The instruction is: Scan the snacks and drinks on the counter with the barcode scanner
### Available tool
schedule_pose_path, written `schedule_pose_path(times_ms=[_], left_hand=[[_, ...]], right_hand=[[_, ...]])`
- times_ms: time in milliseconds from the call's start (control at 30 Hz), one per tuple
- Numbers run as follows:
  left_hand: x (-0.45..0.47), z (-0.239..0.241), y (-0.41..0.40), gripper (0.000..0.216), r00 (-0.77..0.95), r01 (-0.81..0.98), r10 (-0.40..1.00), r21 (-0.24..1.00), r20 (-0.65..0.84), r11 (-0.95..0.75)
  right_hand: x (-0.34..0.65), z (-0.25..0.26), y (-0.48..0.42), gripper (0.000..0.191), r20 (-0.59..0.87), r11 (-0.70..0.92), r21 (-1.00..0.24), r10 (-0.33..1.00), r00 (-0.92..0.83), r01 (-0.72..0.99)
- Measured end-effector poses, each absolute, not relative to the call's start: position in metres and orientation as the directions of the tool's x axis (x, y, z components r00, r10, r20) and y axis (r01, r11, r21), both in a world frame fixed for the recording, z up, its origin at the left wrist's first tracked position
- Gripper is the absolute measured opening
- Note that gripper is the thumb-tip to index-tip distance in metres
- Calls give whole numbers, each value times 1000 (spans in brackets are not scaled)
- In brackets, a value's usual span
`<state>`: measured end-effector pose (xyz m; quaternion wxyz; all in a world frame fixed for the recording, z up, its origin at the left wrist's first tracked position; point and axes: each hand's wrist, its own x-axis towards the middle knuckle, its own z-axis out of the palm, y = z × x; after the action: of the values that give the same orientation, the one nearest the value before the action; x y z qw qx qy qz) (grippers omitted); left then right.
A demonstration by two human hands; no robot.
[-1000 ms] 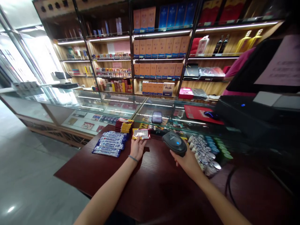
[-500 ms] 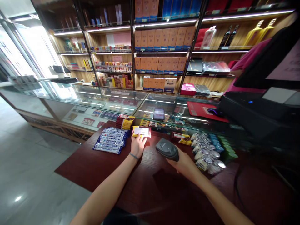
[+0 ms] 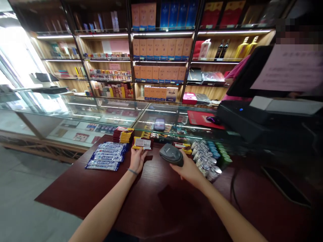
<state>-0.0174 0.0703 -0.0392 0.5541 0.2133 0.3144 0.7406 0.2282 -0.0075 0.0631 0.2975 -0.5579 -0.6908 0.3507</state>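
My left hand (image 3: 137,159) holds up a flat yellow and red snack packet (image 3: 142,143) with a white label facing me. My right hand (image 3: 187,169) grips a dark grey handheld barcode scanner (image 3: 171,154), its head turned toward the packet, a short gap between them. Both hands hover over a dark red wooden table (image 3: 164,201). Left of my left hand lies a fanned pile of blue wrapped bars (image 3: 107,155). Behind it stands a stack of red and yellow packets (image 3: 123,134). Another packet (image 3: 182,146) lies just beyond the scanner.
Silver cans and green-lidded containers (image 3: 209,158) cluster right of the scanner. A glass display counter (image 3: 106,112) runs behind the table, with a red mouse pad (image 3: 202,118) and a black register with screen (image 3: 264,101). Shelves of boxed goods (image 3: 158,47) fill the back wall. A person in a pink top (image 3: 237,74) stands behind the register.
My right hand has brought the scanner left and nearer the packet, lowering its head. My left hand kept holding the packet. The camera view shifted slightly to the right.
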Motion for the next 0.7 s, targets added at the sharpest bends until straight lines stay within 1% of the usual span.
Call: schedule_pose_path(times_ms=[67, 133, 267, 400, 500, 567, 633, 700], left_hand=[[-17, -36, 70, 42, -291, -642, 957, 739, 12, -204], [-15, -33, 69, 46, -278, -602, 959, 769, 51, -215], [-8, -24, 72, 48, -257, -533, 964, 822, 67, -199], [5, -13, 84, 42, -252, -421, 964, 887, 89, -192], [21, -3, 95, 30, -252, -270, 955, 936, 159, -227], [34, 1, 100, 21, -226, -126, 946, 956, 233, -266], [49, 4, 101, 17, -170, 32, 934, 949, 316, -315], [65, 4, 101, 18, -100, 140, 918, 919, 383, -368]], right_hand=[[235, 70, -7, 53, 42, 128, -847, 984, -174, 517], [243, 78, -7, 54, 77, 142, -875, 985, -157, 462], [260, 98, -8, 49, 161, 186, -916, 982, -98, 355], [281, 113, -9, 43, 202, 192, -942, 979, 9, 276], [298, 121, -9, 40, 220, 206, -956, 975, 43, 211], [308, 127, -10, 39, 229, 216, -962, 971, 63, 165], [318, 133, -11, 38, 236, 223, -966, 968, 90, 132], [327, 138, -14, 36, 244, 231, -966, 963, 112, 118]])
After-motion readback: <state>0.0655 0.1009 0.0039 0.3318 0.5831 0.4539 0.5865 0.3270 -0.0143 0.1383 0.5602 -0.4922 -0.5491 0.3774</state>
